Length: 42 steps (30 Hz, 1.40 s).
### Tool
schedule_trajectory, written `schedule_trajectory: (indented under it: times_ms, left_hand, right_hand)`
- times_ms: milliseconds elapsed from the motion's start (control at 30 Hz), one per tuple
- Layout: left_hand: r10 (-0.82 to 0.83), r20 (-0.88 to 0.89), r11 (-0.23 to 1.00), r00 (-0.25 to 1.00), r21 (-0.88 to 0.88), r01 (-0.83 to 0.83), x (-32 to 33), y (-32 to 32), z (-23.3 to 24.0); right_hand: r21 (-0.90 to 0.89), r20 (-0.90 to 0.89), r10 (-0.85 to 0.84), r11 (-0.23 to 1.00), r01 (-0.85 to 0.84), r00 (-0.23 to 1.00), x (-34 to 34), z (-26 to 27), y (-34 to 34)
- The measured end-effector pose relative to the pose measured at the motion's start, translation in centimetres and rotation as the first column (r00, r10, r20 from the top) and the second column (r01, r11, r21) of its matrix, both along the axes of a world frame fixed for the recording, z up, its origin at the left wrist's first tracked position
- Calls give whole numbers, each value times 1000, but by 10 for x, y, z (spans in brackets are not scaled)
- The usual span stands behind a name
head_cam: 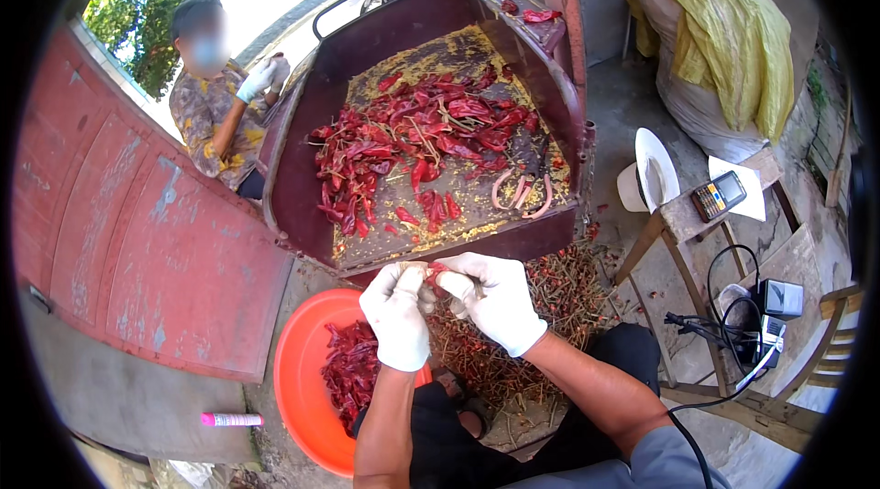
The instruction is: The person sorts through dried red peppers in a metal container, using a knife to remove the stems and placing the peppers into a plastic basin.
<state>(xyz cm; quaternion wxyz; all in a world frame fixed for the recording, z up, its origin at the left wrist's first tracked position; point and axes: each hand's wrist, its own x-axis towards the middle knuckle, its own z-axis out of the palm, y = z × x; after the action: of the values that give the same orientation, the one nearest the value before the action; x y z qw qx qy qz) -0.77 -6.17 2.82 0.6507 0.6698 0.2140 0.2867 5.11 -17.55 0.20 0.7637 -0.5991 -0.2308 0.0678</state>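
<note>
My left hand (397, 314) and my right hand (491, 296), both in white gloves, meet just in front of the cart's near edge. Between their fingertips they pinch a red dried chili (434, 274), mostly covered by the gloves. Beyond them, a heap of dried red chilies (426, 121) with stems lies on the seed-strewn bed of a maroon metal cart (515, 236). Scissors with pink handles (546, 197) rest at the bed's right side. Below my left hand stands an orange plastic basin (302, 379) holding chili pieces (350, 365).
Cut stems (550, 303) cover the ground under my right arm. A masked, gloved person (220, 97) sits left of the cart, beside a red metal door (165, 234). At right are a wooden stool (677, 217) with a handheld device (719, 196), a white hat (656, 166), cables and sacks (722, 42).
</note>
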Motion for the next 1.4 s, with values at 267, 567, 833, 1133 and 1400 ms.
schedule_trajectory:
  times_ms: [267, 567, 833, 1133, 1400]
  left_hand:
    - [60, 260, 819, 964, -564, 102, 11, 39, -14]
    - [-289, -24, 880, 957, 386, 276, -1, 39, 4]
    - [-268, -105, 911, 958, 296, 287, 3, 17, 1]
    - [-133, -128, 946, 983, 280, 165, 3, 24, -13]
    - [-101, -267, 940, 958, 290, 180, -1, 11, -9]
  right_hand:
    - [286, -510, 271, 949, -136, 817, 7, 5, -4]
    - [296, -511, 407, 910, -290, 757, 24, 3, -17]
    - [338, -456, 554, 832, -440, 697, 21, 6, -12]
    - [-390, -72, 206, 894, -218, 976, 14, 20, -17]
    - [-402, 434, -48, 883, 241, 900, 15, 0, -11]
